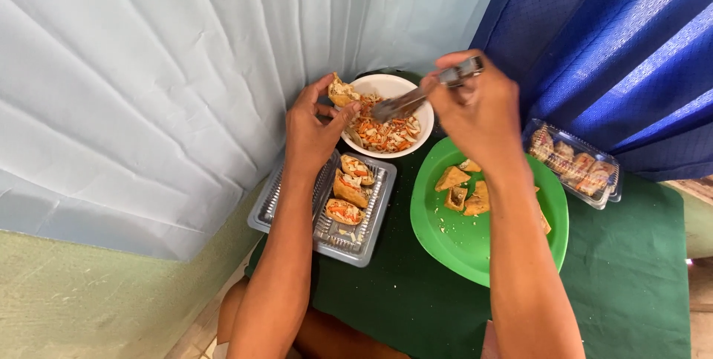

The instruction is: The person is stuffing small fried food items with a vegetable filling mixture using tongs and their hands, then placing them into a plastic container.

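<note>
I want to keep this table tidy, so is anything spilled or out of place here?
Only small things: pale crumbs lie scattered on the green plate and on the green cloth below the clear tray. Nothing looks tipped or broken.

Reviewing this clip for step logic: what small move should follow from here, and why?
Probably lift the tongs with a pinch of filling toward the tofu pocket. The right hand has their tips in the white bowl of shredded vegetables, and the left hand holds the pocket at its rim.

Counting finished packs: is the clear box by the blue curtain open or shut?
Shut: the clear box's lid lies closed over the pastries inside.
</note>
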